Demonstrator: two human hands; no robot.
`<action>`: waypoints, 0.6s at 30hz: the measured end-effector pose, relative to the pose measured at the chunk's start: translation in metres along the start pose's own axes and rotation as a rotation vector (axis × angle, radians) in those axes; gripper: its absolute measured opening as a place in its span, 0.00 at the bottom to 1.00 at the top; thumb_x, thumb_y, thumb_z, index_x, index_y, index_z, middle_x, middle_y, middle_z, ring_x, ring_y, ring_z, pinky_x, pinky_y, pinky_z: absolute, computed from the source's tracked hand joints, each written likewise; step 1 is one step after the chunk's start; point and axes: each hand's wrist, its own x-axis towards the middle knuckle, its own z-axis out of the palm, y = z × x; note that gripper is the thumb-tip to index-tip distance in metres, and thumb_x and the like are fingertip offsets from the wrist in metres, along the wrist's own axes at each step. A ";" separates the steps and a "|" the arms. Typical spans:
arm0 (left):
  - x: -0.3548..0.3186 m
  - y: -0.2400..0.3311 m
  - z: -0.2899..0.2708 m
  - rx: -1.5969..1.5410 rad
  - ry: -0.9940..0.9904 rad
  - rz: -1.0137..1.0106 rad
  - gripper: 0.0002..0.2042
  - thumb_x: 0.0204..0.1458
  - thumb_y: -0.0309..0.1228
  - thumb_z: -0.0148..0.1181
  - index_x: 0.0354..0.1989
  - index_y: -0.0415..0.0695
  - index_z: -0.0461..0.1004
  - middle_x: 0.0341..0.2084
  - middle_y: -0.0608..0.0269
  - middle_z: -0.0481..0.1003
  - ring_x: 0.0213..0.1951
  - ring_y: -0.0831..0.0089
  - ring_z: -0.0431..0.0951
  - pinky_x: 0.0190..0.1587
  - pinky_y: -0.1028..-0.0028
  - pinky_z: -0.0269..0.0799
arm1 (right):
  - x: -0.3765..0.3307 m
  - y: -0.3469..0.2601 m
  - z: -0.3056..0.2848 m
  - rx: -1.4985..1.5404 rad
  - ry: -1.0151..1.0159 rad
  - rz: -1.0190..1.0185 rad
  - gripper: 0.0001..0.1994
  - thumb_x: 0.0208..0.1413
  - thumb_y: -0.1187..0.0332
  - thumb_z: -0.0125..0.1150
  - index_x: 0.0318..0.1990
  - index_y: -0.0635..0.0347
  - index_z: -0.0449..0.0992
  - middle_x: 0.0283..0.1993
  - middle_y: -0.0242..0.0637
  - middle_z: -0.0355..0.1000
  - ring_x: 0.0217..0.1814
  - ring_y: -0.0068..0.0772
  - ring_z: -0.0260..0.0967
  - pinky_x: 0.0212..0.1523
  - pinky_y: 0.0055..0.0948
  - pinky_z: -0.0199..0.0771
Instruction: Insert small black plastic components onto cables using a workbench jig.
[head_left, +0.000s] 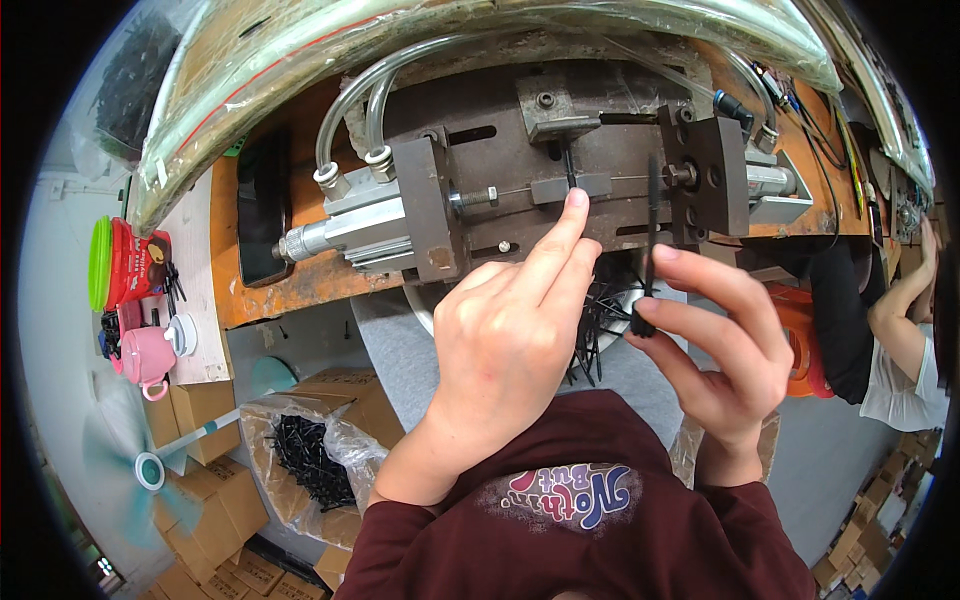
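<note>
My left hand reaches over the front of a dark metal fixture, index and middle fingers stretched out and its thumb hidden. Its index fingertip touches the near end of a thin black piece lying across a small grey block. In my right hand, a slim black plastic stick stands upright, pinched between thumb and fingers near its thicker lower end. Below and between my hands, a bunch of similar black sticks lies over my lap, partly hidden by the left hand.
Silver air cylinders with clear hoses flank the fixture. A dark phone-like slab lies on the wooden bench. At left are a pink cup, a fan and a carton of black sticks. Another person's arm shows at right.
</note>
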 end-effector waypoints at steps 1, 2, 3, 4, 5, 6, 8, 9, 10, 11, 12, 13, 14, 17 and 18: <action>-0.001 -0.002 0.000 -0.011 0.004 0.026 0.12 0.42 0.25 0.69 0.37 0.42 0.81 0.48 0.61 0.80 0.25 0.70 0.79 0.28 0.75 0.72 | -0.001 0.003 0.003 0.005 0.016 -0.026 0.14 0.36 0.79 0.72 0.36 0.68 0.81 0.49 0.50 0.76 0.48 0.46 0.77 0.42 0.36 0.80; -0.002 -0.005 0.000 -0.021 0.009 0.052 0.11 0.42 0.25 0.69 0.37 0.42 0.81 0.47 0.60 0.80 0.26 0.70 0.79 0.28 0.75 0.72 | -0.001 0.004 0.005 -0.007 0.016 -0.041 0.14 0.36 0.79 0.72 0.36 0.68 0.81 0.48 0.50 0.76 0.47 0.46 0.77 0.43 0.35 0.80; -0.002 -0.007 -0.002 -0.031 0.013 0.077 0.11 0.42 0.25 0.69 0.36 0.42 0.81 0.46 0.59 0.80 0.26 0.70 0.79 0.27 0.74 0.72 | 0.000 0.005 0.007 -0.019 0.015 -0.057 0.14 0.36 0.79 0.72 0.36 0.68 0.81 0.48 0.50 0.77 0.46 0.46 0.78 0.43 0.35 0.80; -0.002 -0.008 -0.005 -0.040 -0.011 0.071 0.11 0.41 0.24 0.69 0.36 0.42 0.81 0.45 0.59 0.81 0.26 0.70 0.80 0.27 0.74 0.72 | -0.001 0.007 0.008 -0.033 0.013 -0.066 0.14 0.36 0.79 0.71 0.36 0.68 0.80 0.48 0.50 0.77 0.46 0.46 0.78 0.43 0.35 0.80; -0.003 -0.007 -0.010 -0.049 -0.035 0.065 0.11 0.41 0.24 0.69 0.36 0.41 0.81 0.44 0.59 0.81 0.27 0.70 0.80 0.27 0.74 0.72 | 0.000 0.008 0.010 -0.057 -0.004 -0.072 0.12 0.38 0.79 0.69 0.35 0.68 0.80 0.48 0.48 0.77 0.44 0.45 0.79 0.42 0.33 0.79; -0.005 -0.008 -0.015 -0.058 -0.060 0.059 0.10 0.41 0.23 0.68 0.35 0.41 0.81 0.42 0.59 0.81 0.27 0.70 0.80 0.27 0.74 0.72 | 0.001 0.010 0.011 -0.075 -0.026 -0.078 0.11 0.39 0.78 0.69 0.34 0.67 0.79 0.48 0.48 0.77 0.44 0.44 0.79 0.41 0.33 0.79; -0.014 -0.010 -0.022 -0.190 -0.115 0.093 0.08 0.42 0.22 0.67 0.33 0.42 0.81 0.35 0.62 0.81 0.27 0.69 0.80 0.27 0.74 0.72 | 0.003 0.011 0.017 -0.101 -0.067 -0.088 0.10 0.40 0.78 0.67 0.34 0.66 0.79 0.49 0.47 0.77 0.44 0.43 0.79 0.40 0.32 0.79; -0.016 -0.006 -0.023 -0.226 -0.121 0.076 0.08 0.42 0.22 0.67 0.32 0.42 0.81 0.33 0.63 0.81 0.27 0.69 0.80 0.27 0.74 0.72 | 0.004 0.015 0.020 -0.105 -0.076 -0.099 0.10 0.42 0.77 0.66 0.35 0.66 0.78 0.50 0.46 0.77 0.41 0.41 0.78 0.39 0.31 0.78; -0.019 -0.003 -0.023 -0.261 -0.128 0.055 0.07 0.42 0.21 0.66 0.32 0.43 0.80 0.31 0.63 0.81 0.27 0.69 0.80 0.27 0.74 0.72 | 0.005 0.015 0.023 -0.125 -0.086 -0.093 0.10 0.42 0.77 0.66 0.35 0.66 0.78 0.51 0.46 0.77 0.41 0.41 0.78 0.38 0.31 0.77; -0.020 -0.002 -0.023 -0.246 -0.134 0.039 0.07 0.42 0.21 0.66 0.31 0.43 0.80 0.29 0.64 0.80 0.26 0.69 0.80 0.27 0.74 0.72 | 0.006 0.016 0.026 -0.146 -0.095 -0.087 0.10 0.42 0.77 0.65 0.36 0.66 0.77 0.51 0.46 0.77 0.40 0.40 0.78 0.38 0.31 0.77; -0.022 -0.003 -0.022 -0.255 -0.145 0.030 0.07 0.42 0.21 0.66 0.31 0.42 0.80 0.29 0.64 0.80 0.26 0.69 0.80 0.27 0.74 0.72 | 0.007 0.017 0.028 -0.166 -0.104 -0.081 0.10 0.43 0.77 0.65 0.36 0.66 0.77 0.52 0.46 0.76 0.39 0.40 0.78 0.38 0.30 0.77; -0.024 -0.005 -0.021 -0.265 -0.154 0.023 0.06 0.42 0.21 0.67 0.30 0.42 0.80 0.29 0.64 0.80 0.26 0.69 0.80 0.26 0.74 0.72 | 0.007 0.022 0.031 -0.180 -0.101 -0.119 0.10 0.43 0.76 0.64 0.36 0.65 0.76 0.53 0.45 0.76 0.35 0.37 0.76 0.35 0.29 0.75; -0.025 -0.006 -0.021 -0.276 -0.163 0.017 0.06 0.41 0.21 0.67 0.30 0.42 0.80 0.29 0.64 0.80 0.26 0.69 0.80 0.26 0.74 0.72 | 0.008 0.021 0.031 -0.208 -0.122 -0.122 0.10 0.43 0.76 0.64 0.36 0.65 0.76 0.53 0.45 0.76 0.34 0.35 0.76 0.35 0.28 0.75; -0.028 -0.007 -0.021 -0.338 -0.186 0.014 0.06 0.41 0.22 0.68 0.30 0.42 0.80 0.28 0.64 0.80 0.25 0.69 0.80 0.26 0.74 0.72 | 0.011 0.018 0.035 -0.276 -0.159 -0.132 0.11 0.43 0.75 0.63 0.37 0.65 0.76 0.54 0.44 0.76 0.29 0.30 0.73 0.32 0.26 0.73; -0.030 -0.006 -0.020 -0.349 -0.201 0.023 0.06 0.40 0.23 0.68 0.30 0.42 0.80 0.28 0.64 0.80 0.25 0.69 0.80 0.26 0.74 0.72 | 0.013 0.018 0.036 -0.288 -0.155 -0.134 0.11 0.43 0.75 0.62 0.37 0.64 0.76 0.54 0.43 0.76 0.28 0.28 0.72 0.32 0.26 0.73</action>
